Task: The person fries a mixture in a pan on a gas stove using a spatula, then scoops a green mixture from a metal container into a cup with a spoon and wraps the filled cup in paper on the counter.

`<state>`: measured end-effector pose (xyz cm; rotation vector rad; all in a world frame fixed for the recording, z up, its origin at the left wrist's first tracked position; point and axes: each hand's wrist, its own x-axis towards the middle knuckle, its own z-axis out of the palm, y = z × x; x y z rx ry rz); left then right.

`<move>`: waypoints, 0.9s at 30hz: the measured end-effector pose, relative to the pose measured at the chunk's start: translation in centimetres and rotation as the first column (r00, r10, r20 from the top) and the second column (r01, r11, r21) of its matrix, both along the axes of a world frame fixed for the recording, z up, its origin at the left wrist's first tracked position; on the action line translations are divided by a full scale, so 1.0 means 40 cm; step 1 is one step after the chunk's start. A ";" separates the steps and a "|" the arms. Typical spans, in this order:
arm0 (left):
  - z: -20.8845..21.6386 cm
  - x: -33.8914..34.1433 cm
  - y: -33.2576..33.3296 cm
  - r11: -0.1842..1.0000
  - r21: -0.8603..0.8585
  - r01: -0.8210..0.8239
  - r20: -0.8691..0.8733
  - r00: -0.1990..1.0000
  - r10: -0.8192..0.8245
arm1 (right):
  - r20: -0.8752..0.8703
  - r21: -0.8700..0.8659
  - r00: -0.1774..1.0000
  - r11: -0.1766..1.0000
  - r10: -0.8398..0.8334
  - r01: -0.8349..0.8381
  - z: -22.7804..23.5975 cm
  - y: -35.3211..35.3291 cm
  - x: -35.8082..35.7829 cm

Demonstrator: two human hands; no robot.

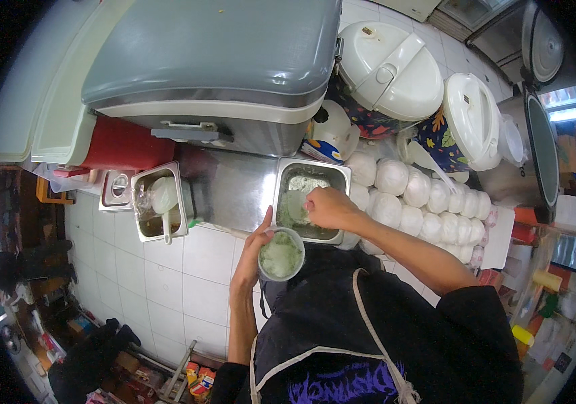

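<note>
My left hand [254, 248] is wrapped around a round, pale cup [301, 267] at the near edge of the counter. Inside the cup is a whitish and green food [280, 257]. My right hand [330, 208] reaches into a deep rectangular metal pan [313, 163], just beyond the cup. Its fingers are closed on a pale scoop [295, 203], whose handle they mostly hide. Wet, pale green contents show in the pan around the scoop.
To the left, another metal pan [182, 195] holds a white ladle [165, 202]. Behind the counter [234, 185] stands a large grey cooler [214, 54]. Stacked white-wrapped cups [409, 188] and white-lidded containers [392, 74] occupy the right side.
</note>
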<state>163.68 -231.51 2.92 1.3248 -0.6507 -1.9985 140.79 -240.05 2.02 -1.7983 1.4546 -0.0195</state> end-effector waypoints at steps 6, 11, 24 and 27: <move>0.004 -0.007 -0.005 0.999 -0.032 -0.023 0.034 0.999 0.024 | 0.204 0.080 0.979 0.997 -0.031 0.015 0.018 -0.009 -0.028; 0.008 -0.006 0.001 0.998 0.052 -0.043 0.001 0.999 0.043 | 0.235 0.062 0.972 0.998 -0.013 -0.001 0.049 -0.003 -0.043; 0.058 -0.032 -0.024 0.972 -0.205 0.118 0.239 0.969 -0.067 | -0.032 -0.032 0.999 0.999 0.040 -0.041 0.065 -0.016 0.004; 0.064 -0.022 -0.019 0.970 -0.190 0.151 0.276 0.956 -0.095 | 0.039 -0.008 0.997 0.998 0.066 -0.066 0.060 -0.021 0.007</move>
